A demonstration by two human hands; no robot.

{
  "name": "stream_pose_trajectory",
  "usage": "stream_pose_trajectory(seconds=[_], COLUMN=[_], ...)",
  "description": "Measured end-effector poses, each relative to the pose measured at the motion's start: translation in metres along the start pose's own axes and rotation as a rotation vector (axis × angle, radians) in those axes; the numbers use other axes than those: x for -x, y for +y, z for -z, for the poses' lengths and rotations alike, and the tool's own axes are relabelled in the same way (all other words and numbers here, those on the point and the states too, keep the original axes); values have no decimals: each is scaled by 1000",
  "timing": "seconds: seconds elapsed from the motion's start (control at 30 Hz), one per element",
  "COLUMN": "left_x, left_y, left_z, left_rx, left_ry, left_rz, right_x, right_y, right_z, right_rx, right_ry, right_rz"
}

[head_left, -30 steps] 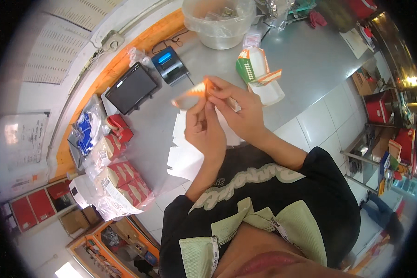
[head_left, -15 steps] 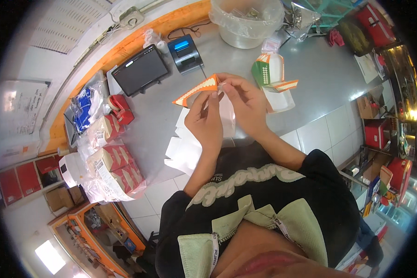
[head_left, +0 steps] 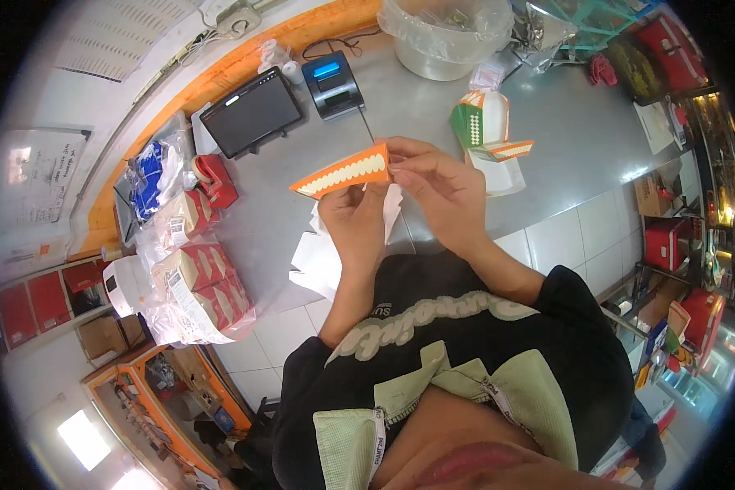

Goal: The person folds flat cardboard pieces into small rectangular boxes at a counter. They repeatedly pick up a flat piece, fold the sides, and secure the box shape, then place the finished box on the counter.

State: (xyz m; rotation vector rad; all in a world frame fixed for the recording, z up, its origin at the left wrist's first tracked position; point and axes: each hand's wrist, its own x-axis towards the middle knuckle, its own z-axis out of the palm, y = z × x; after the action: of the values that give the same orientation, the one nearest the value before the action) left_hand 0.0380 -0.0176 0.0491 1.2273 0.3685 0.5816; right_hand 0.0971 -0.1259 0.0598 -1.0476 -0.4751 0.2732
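Observation:
An orange paper food box (head_left: 343, 171) with a cream scalloped pattern is held over the metal counter between my two hands. My left hand (head_left: 355, 220) grips it from below, its thumb pressed against the lower edge. With fingers pinched, my right hand (head_left: 445, 196) holds the box's right-hand corner. White carton pieces (head_left: 314, 261) lie on the counter beneath my left hand, partly hidden by it. To the right of my hands stands another box (head_left: 470, 122), green and orange with a white inside, its flaps spread.
Behind my hands are a black tablet (head_left: 251, 113) on a stand and a small dark printer (head_left: 332, 86). A plastic-lined bucket (head_left: 441, 57) stands at the back. Left are a red tape dispenser (head_left: 214, 181) and plastic-wrapped red-and-cream packs (head_left: 208, 282). The counter's front edge runs close to my body.
The orange box has turned so that its patterned side faces me more fully. My right hand has shifted slightly right and downward, still pinching the corner. The view has moved a little.

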Motion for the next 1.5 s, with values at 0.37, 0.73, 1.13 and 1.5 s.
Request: stream_pose_trajectory(seconds=[0.37,0.73,1.13,1.5], left_x=[38,-22,32,17], left_y=[3,1,-66,-61], left_z=[-23,38,51,68], left_rx=[-432,-557,265,-271], left_ry=[-285,519,-33,-342], left_rz=[-40,-495,237,144], right_x=[-27,-22,-21,-45], right_y=[15,44,21,27], right_z=[25,36,74,41], right_rx=[266,823,808,1238], right_ry=[171,-209,-867,-73], right_rz=[-493,-132,-518,-330])
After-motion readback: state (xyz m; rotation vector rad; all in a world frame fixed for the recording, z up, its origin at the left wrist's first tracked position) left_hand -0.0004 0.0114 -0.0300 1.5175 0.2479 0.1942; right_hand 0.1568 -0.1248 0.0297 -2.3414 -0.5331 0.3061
